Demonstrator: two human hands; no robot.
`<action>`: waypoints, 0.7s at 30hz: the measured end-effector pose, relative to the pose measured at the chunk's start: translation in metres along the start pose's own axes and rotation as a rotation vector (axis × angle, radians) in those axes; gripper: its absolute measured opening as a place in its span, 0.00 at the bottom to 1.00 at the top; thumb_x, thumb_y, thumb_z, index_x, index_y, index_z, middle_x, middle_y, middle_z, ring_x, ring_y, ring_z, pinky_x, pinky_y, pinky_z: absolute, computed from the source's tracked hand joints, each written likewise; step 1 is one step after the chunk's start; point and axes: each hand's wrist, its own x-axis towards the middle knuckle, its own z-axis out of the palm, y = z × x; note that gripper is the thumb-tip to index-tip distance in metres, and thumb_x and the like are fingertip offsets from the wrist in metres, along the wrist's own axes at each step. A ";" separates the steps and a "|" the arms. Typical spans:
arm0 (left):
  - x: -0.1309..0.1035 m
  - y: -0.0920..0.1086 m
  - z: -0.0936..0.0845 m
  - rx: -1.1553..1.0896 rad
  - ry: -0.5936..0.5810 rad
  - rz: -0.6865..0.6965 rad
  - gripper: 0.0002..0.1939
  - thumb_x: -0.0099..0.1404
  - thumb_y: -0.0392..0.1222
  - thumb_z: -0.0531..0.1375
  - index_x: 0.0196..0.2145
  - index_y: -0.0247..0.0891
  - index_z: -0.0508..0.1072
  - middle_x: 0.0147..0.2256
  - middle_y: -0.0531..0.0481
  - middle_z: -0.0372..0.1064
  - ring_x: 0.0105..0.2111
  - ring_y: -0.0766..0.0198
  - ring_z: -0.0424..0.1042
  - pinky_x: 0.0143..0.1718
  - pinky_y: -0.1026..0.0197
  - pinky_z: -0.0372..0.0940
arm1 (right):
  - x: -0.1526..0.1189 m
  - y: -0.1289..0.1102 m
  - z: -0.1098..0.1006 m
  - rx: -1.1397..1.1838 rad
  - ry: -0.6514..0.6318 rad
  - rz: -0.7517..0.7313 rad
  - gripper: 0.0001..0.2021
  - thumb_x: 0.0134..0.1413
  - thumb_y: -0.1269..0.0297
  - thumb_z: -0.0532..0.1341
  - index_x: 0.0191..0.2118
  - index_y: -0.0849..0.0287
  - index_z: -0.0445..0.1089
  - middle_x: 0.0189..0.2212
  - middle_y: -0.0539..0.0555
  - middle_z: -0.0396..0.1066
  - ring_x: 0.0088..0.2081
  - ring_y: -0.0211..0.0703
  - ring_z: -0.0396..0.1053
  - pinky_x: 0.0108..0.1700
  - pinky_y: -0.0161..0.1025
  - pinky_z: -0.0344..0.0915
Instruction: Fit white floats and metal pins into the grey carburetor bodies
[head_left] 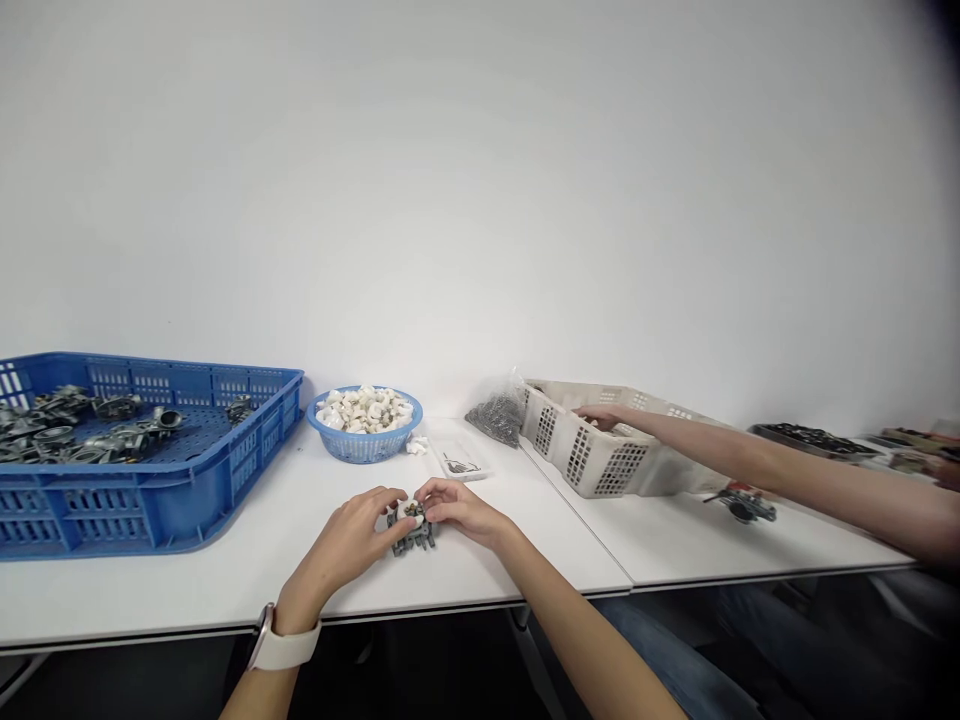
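Observation:
A grey metal part that looks like a carburetor body (415,541) rests on the white table near its front edge. A white plastic piece (407,511) with a small brass-coloured spot sits on top of it. My left hand (361,532), with a white watch band at the wrist, grips the part from the left, thumb in front and fingers behind. From the right, my right hand (466,512) has its bent fingers on the part's upper edge by the white piece. Exactly what the right fingertips pinch is partly hidden.
A blue crate (217,490) of similar metal parts stands left. Behind are a blue basket (364,447) of white pieces, a clear tray (459,462) and a bag of small dark parts (498,415). Another person's arm (720,450) reaches into a white crate (600,465) at right.

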 end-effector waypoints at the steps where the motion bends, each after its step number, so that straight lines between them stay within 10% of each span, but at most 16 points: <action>1: 0.001 0.000 0.001 -0.001 -0.005 0.002 0.20 0.71 0.59 0.56 0.51 0.44 0.76 0.45 0.47 0.76 0.45 0.52 0.74 0.47 0.56 0.65 | 0.001 0.000 0.000 0.002 -0.001 0.001 0.16 0.46 0.64 0.74 0.42 0.59 0.76 0.33 0.51 0.74 0.36 0.40 0.69 0.40 0.38 0.61; 21: 0.006 -0.009 0.004 -0.027 -0.069 -0.029 0.22 0.71 0.64 0.53 0.48 0.47 0.74 0.42 0.49 0.76 0.44 0.52 0.75 0.44 0.57 0.65 | 0.004 0.000 -0.003 -0.017 -0.049 0.024 0.23 0.44 0.62 0.77 0.48 0.56 0.75 0.40 0.51 0.74 0.40 0.40 0.71 0.43 0.36 0.64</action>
